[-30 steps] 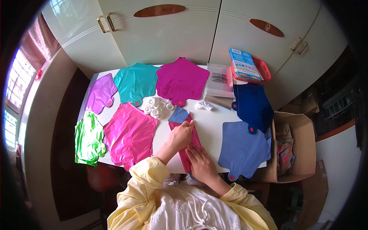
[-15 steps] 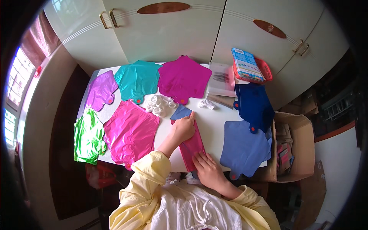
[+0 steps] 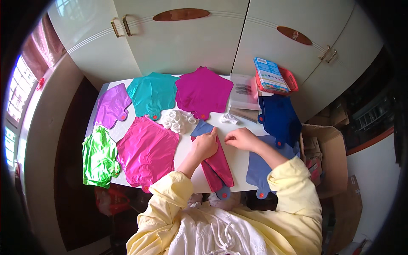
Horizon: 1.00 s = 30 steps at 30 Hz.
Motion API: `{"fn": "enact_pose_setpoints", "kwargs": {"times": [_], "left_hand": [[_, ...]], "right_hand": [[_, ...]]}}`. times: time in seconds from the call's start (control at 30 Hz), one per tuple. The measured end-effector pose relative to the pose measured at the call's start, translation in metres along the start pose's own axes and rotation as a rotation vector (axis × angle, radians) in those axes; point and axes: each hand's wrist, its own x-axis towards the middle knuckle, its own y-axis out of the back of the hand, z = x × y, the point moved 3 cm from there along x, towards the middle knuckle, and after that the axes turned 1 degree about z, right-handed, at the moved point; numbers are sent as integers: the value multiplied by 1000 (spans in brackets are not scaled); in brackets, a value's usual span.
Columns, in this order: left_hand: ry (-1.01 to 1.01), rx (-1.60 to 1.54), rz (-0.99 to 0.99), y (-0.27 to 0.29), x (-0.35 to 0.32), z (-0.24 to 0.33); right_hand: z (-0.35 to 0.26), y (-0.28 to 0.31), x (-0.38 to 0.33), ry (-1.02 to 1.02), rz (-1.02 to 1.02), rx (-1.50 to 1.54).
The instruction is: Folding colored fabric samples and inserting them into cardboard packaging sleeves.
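In the middle of the white table (image 3: 185, 146) lies a flat foil balloon (image 3: 214, 172), folded into a narrow strip, dark pink with a blue-grey top end and a round blue-grey tab at the bottom. My left hand (image 3: 204, 144) is closed over its upper part and presses it down, index finger along its right edge. To its right, apart from the strip, my right hand (image 3: 241, 139) hovers with its fingers curled in; nothing shows in it. A small bundle of white ribbon (image 3: 228, 119) lies just beyond this hand. Several white ribbon rolls (image 3: 178, 121) are heaped left of the strip's top.
Flat foil balloons surround the work: purple (image 3: 112, 104), teal (image 3: 153, 93), magenta (image 3: 203, 93), green (image 3: 100, 157), pink (image 3: 147, 151), navy (image 3: 281, 119) and blue-grey (image 3: 257, 170). Clear plastic bags (image 3: 244, 93), a red basket (image 3: 290, 78) and a cardboard box (image 3: 333, 157) are at right.
My right hand has left the lower end of the folded balloon and moved up and right, fingers curling. The strip's lower end has spread, showing the tab. My left hand stays on top.
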Motion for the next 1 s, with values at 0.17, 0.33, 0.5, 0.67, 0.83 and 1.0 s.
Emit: {"fn": "enact_pose_setpoints", "kwargs": {"times": [0.17, 0.33, 0.5, 0.67, 0.83, 1.0], "left_hand": [[-11, -17, 29, 2, -3, 1], [3, -20, 39, 5, -6, 0], [2, -7, 45, 2, -4, 2], [13, -5, 52, 1, -4, 1], [20, 5, 70, -2, -2, 0], [30, 9, 71, -2, -3, 0]], "right_hand": [[15, -25, 44, -130, 93, -35], [-1, -22, 46, -283, 43, -156], [-1, -21, 35, -339, -29, -308], [-21, -17, 13, -340, -151, -343], [-22, -26, -10, -303, -123, -354], [-25, -34, -36, -233, -101, -342]]}}
